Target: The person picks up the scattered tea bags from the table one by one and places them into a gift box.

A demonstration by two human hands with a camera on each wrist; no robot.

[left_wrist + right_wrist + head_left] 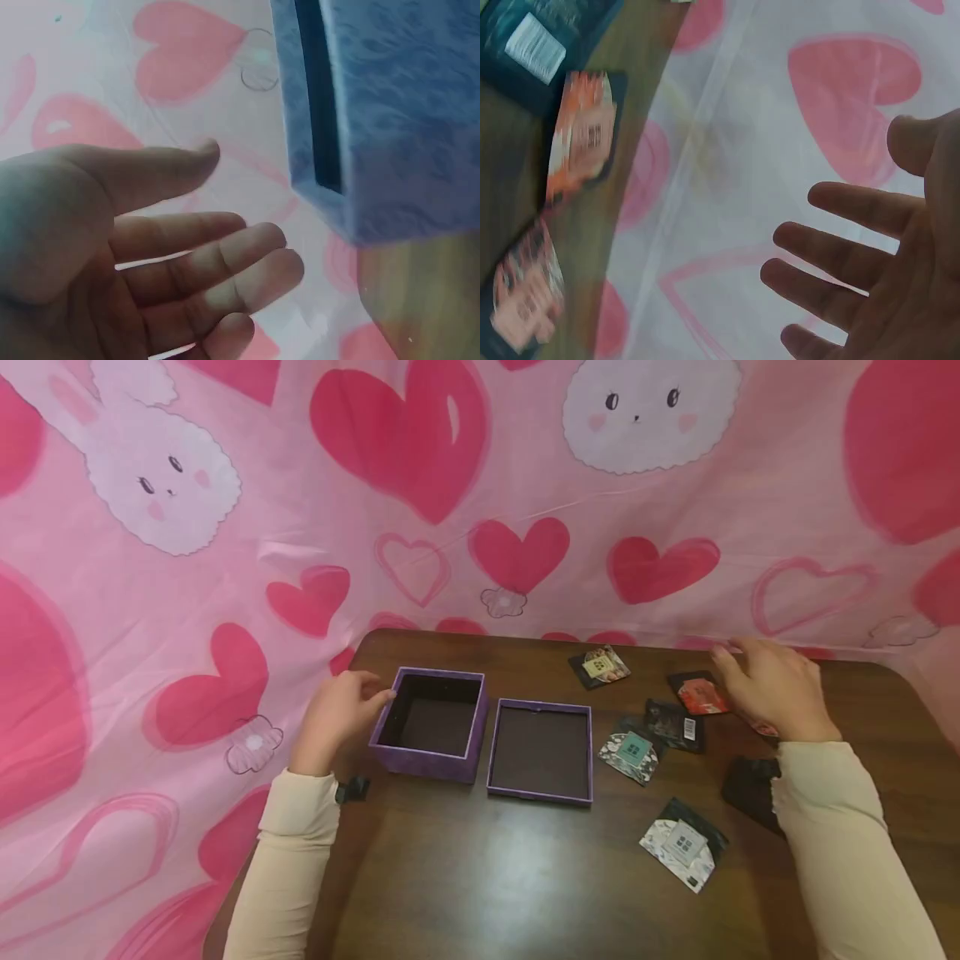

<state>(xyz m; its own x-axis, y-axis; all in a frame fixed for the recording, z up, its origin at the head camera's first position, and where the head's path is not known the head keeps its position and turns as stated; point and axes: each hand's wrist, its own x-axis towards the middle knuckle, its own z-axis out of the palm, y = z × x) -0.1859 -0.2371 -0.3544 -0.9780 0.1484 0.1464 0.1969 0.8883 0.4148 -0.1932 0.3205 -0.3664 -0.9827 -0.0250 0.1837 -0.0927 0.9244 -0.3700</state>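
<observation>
Head view, left hand [341, 710]: fingers relaxed and spread, holding nothing, fingertips at the left wall of the purple box [429, 723].
Left wrist view: open palm just beside the box's outer wall, not clearly touching.
Lid [540, 751]: lies inside-up, just right of the box.
Right hand [772, 687]: fingers straight, empty, hovering over the red packet [699, 695].
Other packets [633, 750]: scattered on the table [480, 877] between lid and right hand.

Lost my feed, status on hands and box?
Left hand open beside purple box. Right hand open over red packet. Lid alongside. Nothing blocking.
</observation>
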